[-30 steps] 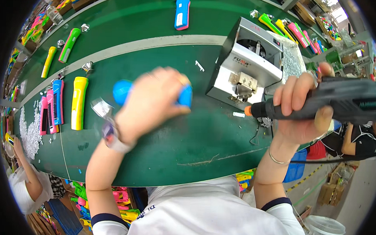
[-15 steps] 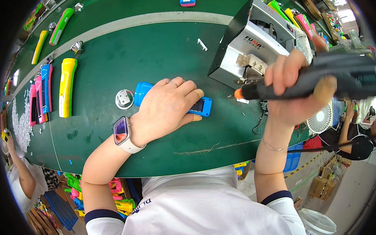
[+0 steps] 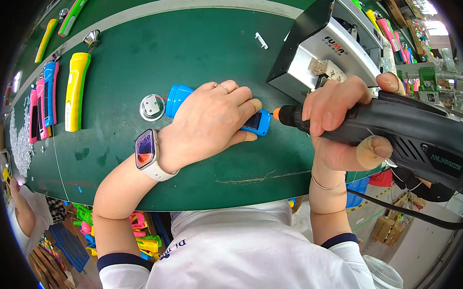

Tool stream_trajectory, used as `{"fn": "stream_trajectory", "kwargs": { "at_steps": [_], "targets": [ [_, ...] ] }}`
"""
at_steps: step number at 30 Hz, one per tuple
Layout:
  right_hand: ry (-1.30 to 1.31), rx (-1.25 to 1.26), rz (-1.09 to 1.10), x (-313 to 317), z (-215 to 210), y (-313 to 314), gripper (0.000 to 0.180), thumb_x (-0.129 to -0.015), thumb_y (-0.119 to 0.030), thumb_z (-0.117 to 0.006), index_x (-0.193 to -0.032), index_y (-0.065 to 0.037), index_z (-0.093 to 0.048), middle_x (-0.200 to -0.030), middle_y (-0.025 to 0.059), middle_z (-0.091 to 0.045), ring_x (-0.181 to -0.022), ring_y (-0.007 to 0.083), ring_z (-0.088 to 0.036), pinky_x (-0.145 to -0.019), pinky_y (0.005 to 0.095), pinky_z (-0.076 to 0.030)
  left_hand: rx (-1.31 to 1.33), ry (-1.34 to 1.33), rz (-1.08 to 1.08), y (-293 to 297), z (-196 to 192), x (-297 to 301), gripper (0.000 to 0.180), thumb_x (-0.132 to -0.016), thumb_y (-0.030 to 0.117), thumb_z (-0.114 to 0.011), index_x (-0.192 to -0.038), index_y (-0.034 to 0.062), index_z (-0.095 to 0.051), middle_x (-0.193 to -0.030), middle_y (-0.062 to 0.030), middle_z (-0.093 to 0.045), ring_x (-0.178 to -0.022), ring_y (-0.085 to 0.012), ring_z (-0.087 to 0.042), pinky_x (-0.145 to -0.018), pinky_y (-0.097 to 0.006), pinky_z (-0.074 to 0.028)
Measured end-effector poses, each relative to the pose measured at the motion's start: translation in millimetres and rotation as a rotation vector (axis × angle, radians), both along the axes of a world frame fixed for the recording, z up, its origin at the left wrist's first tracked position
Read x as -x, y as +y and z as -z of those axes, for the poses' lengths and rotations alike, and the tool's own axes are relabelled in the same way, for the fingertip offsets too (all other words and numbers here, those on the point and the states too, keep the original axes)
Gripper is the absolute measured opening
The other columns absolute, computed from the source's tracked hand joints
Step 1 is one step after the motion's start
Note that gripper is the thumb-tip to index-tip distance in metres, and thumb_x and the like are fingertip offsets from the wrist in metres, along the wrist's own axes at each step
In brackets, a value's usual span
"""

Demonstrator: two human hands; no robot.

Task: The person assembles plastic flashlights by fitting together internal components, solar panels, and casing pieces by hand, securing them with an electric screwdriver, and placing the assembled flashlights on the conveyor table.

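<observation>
My left hand (image 3: 209,110) is wrapped over a blue flashlight body (image 3: 177,101), pressing it down on the green table. Beyond my fingers its tail end (image 3: 263,124) shows, with a dark panel beside it; the middle is hidden by my palm. A round silver reflector (image 3: 152,107) lies by the wide end, and a thin red wire runs between the two. In my right hand (image 3: 337,110) is a black electric screwdriver (image 3: 415,133), held level. Its orange-collared tip points left and meets the tail end, though I cannot tell whether the bit sits in a screw.
A silver and black machine (image 3: 326,51) stands just behind the screwdriver. A yellow flashlight (image 3: 77,90) and several coloured ones lie at the left, near a heap of small clear pieces (image 3: 20,142). A white plastic piece (image 3: 261,40) lies at the back. A black cord (image 3: 407,209) hangs at right.
The screwdriver has come down and left, so its tip is now at the flashlight's tail end. My left hand keeps its hold on the flashlight. The whole view has shifted slightly.
</observation>
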State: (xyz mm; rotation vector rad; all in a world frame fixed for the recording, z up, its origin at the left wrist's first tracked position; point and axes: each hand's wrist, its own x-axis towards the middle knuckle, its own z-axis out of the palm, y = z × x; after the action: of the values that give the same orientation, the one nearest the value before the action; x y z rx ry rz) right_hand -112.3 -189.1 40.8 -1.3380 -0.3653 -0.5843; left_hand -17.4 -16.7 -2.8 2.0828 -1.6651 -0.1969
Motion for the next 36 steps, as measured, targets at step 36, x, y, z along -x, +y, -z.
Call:
{"fn": "stream_trajectory", "kwargs": {
  "at_steps": [36],
  "targets": [
    [-0.155, -0.121, 0.027, -0.2, -4.3, -2.0, 0.095, -0.068, -0.082, -0.047, -0.129, -0.011, -0.037, -0.066, 0.0023, -0.046, -0.048, 0.0128, -0.043, -0.049, 0.0299, -0.042, 0.011, -0.151, -0.162, 11.0, -4.3, -12.9, 0.04, -0.07, 0.03, -0.073, -0.1, 0.006, -0.062, -0.084, -0.0056, -0.06, -0.077, -0.0238, -0.058, -0.067, -0.035, -0.045]
  ]
}}
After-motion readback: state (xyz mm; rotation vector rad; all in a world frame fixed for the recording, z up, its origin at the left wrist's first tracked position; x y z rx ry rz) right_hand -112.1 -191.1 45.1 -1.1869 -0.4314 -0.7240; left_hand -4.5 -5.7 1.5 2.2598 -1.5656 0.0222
